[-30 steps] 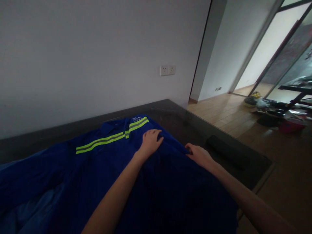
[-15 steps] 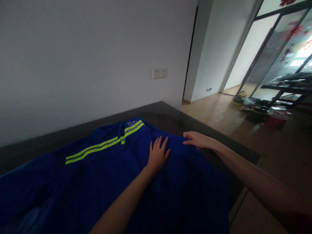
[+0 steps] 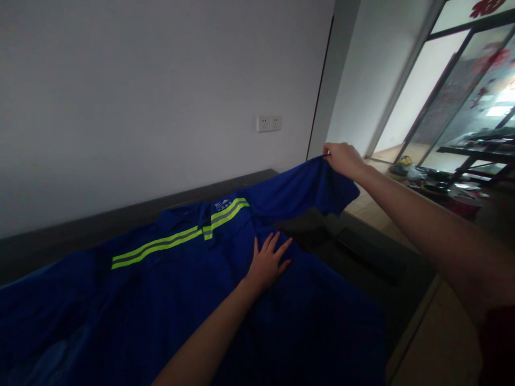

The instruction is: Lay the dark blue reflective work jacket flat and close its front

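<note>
A blue work jacket (image 3: pixel 173 289) with yellow-green and grey reflective stripes across the chest lies spread over a dark table. My left hand (image 3: pixel 267 262) rests flat on the chest cloth, fingers spread. Off to the right, my right hand (image 3: pixel 344 160) pinches the jacket's sleeve (image 3: pixel 293 185) and holds it up above the tabletop, the cuff end hanging down. Small white print shows above the stripe near the collar. The jacket's lower part is dark and runs out of view at the bottom.
The dark glossy table (image 3: pixel 257 176) stands against a pale wall with a double power socket (image 3: pixel 269 124). A dark oblong object (image 3: pixel 368 254) lies on the table at right. Beyond are a wooden floor, a red basin (image 3: pixel 464 205), bags and a dark bench (image 3: pixel 478 155).
My right hand has risen and moved away to the right, lifting the sleeve off the jacket's side and stretching it outward. My left hand stays pressed on the chest.
</note>
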Motion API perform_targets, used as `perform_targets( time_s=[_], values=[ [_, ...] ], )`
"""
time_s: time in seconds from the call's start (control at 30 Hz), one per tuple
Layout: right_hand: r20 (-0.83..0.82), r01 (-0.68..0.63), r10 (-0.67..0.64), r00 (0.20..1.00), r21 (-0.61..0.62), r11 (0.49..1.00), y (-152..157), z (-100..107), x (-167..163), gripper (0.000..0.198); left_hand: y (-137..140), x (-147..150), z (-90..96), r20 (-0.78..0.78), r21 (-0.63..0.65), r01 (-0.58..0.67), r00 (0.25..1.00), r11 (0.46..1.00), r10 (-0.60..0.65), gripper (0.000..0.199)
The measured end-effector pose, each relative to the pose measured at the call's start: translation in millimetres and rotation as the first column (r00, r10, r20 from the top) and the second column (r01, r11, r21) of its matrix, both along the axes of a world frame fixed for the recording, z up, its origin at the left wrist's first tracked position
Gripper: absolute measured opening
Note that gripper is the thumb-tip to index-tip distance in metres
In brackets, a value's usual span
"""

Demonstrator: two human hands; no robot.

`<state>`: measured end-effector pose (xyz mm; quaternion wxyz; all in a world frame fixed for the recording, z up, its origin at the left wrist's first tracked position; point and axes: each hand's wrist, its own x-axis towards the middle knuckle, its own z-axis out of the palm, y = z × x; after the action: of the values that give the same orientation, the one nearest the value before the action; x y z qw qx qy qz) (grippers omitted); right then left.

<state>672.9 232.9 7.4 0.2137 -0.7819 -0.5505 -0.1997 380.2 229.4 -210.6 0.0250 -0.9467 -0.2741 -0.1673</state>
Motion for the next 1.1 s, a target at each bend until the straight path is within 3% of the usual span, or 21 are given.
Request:
perform_targets(
  time_s=[0.1, 0.2, 0.33, 0.5, 0.67, 0.83, 0.93, 1.0, 1.1],
  values=[
    [0.020, 0.017, -0.019, 1.000, 0.093, 0.995, 7, 8, 14, 0.032, 1, -1, -1.0, -0.039, -0.047, 0.032, 0.999, 0.998, -0.034, 0.054],
    [0.027, -0.012, 0.010, 1.000, 0.090, 0.996, 15, -6, 23, 0.045, 1, -1, -0.3, -0.056, -0.068, 0.071, 0.996, 0.995, -0.075, 0.053],
    [-0.011, -0.076, 0.076, 0.997, -0.131, 0.988, 38, -56, 21, 0.040, -1, -2, 2.2, -0.062, -0.086, 0.117, 0.990, 0.989, -0.123, 0.053],
    [-0.066, -0.216, 0.206, 0.976, -0.384, 0.898, 67, -127, 9, 0.022, -2, -3, 4.3, -0.065, -0.104, 0.128, 0.989, 0.986, -0.136, 0.054],
    [-0.062, -0.217, 0.216, 0.974, -0.500, 0.838, 73, -157, 9, 0.043, -3, -3, 5.9, -0.057, -0.103, 0.129, 0.989, 0.986, -0.136, 0.053],
    [-0.006, -0.205, 0.231, 0.973, -0.488, 0.848, 46, -156, 0, 0.050, -2, -3, 4.2, -0.055, -0.090, 0.123, 0.990, 0.988, -0.128, 0.051],
    [-0.010, -0.333, 0.354, 0.935, -0.367, 0.869, 9, -158, -26, 0.044, -3, -1, 9.4, -0.035, -0.090, 0.117, 0.992, 0.989, -0.121, 0.046],
    [-0.113, -0.455, 0.443, 0.890, -0.317, 0.833, -21, -164, -45, 0.036, -6, -3, 19.8, -0.008, -0.089, 0.108, 0.994, 0.990, -0.109, 0.040],
    [-0.291, -0.529, 0.448, 0.845, -0.344, 0.776, -61, -177, -63, 0.030, -13, -22, 44.5, 0.061, -0.087, 0.091, 0.994, 0.992, -0.086, 0.032]
  ],
)
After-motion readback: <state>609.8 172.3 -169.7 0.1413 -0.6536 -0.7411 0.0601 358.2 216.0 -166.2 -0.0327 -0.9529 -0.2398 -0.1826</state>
